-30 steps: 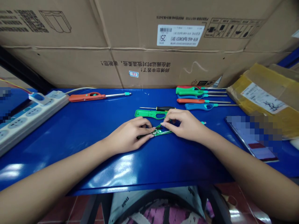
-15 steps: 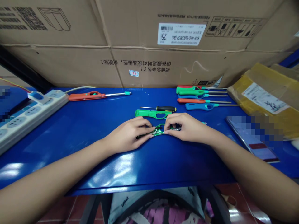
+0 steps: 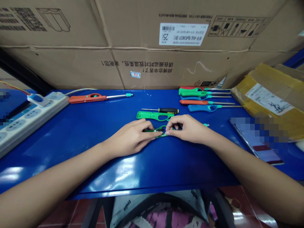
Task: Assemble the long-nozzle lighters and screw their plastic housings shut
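An opened green lighter (image 3: 162,136), the long-nosed kind, lies on the blue table with its inside showing around the trigger loop. My left hand (image 3: 135,135) grips its handle end, the index finger reaching over to the loop. On the loop's right side my right hand (image 3: 184,129) is pinched closed at the lighter, where a thin pale wire runs by the fingertips; its palm hides most of the nozzle. Just behind lies the loose green half shell (image 3: 148,115), hollow side up. A black-and-yellow screwdriver (image 3: 168,110) rests against the back of that shell.
An orange lighter (image 3: 87,98) lies at the back left beside a white power strip (image 3: 35,110). Several coloured lighters (image 3: 201,107) are lined up at the back right. A phone (image 3: 256,141) and a taped yellow package (image 3: 268,98) are on the right. A large cardboard box (image 3: 142,41) stands behind.
My left index finger has stretched rightward over the trigger loop, covering wires that showed before. My right fingertips have shifted slightly left.
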A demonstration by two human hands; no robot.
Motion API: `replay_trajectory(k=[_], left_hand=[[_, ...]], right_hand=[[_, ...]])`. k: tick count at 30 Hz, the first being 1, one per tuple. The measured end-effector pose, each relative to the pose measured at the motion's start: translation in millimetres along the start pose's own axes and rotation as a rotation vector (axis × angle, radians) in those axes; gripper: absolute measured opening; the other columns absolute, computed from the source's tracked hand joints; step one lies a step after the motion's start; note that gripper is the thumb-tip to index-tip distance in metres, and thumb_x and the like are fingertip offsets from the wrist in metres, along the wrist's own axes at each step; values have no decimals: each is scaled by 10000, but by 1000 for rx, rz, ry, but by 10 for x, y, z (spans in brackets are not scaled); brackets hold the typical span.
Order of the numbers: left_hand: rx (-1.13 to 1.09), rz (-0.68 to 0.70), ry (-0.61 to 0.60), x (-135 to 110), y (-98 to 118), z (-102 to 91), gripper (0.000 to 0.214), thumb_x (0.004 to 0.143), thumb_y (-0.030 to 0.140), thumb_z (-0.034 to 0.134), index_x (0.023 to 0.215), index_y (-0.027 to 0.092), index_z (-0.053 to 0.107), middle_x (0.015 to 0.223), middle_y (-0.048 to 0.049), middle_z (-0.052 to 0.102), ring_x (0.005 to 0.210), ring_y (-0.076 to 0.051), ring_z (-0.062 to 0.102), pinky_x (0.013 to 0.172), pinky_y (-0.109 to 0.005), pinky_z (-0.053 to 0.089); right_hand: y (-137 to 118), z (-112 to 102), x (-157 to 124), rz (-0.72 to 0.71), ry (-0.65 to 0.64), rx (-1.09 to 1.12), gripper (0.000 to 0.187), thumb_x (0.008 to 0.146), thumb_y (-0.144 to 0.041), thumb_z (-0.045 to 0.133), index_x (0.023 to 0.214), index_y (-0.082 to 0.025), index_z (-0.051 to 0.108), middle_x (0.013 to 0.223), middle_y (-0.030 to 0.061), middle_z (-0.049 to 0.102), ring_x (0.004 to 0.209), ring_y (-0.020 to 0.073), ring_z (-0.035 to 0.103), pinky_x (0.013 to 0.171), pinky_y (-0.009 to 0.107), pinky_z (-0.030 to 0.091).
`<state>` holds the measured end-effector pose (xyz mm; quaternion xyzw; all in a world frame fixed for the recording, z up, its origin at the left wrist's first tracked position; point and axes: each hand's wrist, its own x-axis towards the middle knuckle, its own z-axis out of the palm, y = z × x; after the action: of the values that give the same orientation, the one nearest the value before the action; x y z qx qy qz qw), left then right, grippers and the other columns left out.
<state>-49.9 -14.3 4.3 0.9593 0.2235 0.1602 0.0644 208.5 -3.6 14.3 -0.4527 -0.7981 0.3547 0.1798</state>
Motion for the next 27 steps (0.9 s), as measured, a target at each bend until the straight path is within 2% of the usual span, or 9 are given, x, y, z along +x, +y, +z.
replay_trajectory(k=[4,9,13,16,19,27], left_hand=[[51,8,-57,11,9,-17,413,1010,183,460,1380,272,621,1095,-111,613,962,-234,577,825,-373,526],[59,-5,-83,27,24,-21,427,1005,174,454,1387,274,614,1096,-112,598,964,-238,564,826,-374,517],[63,-13,-102,30,39,-37,424,1010,179,456,1393,279,606,1106,-106,597,973,-233,559,835,-367,514],[62,-13,-104,19,42,-47,405,1019,192,451,1378,278,618,1111,-107,595,981,-230,554,846,-359,513],[68,-6,-114,2,36,-45,409,1018,183,448,1378,274,618,1125,-110,591,986,-234,542,859,-367,510],[153,2,-172,-3,30,-16,522,990,131,455,1477,311,512,1168,-110,570,973,-247,510,851,-398,495]], right_hand=[[3,-1,20,55,-1,56,82,782,-246,733,764,-166,744,643,-22,606,608,112,453,576,255,353],[0,21,26,47,18,47,76,798,-218,710,754,-162,736,635,-24,602,601,106,449,577,252,347],[15,-23,6,-55,-18,7,68,830,-186,677,806,-161,736,725,5,670,660,121,527,622,253,397],[14,-124,-28,-166,-107,-35,110,863,-160,637,869,-164,746,884,44,723,790,148,615,719,268,455],[3,-211,-56,-210,-175,-57,136,880,-155,620,907,-164,754,933,54,736,854,161,648,775,277,481],[10,-165,-27,-130,-143,-29,135,874,-261,681,890,-164,773,840,36,738,727,143,613,694,272,476]])
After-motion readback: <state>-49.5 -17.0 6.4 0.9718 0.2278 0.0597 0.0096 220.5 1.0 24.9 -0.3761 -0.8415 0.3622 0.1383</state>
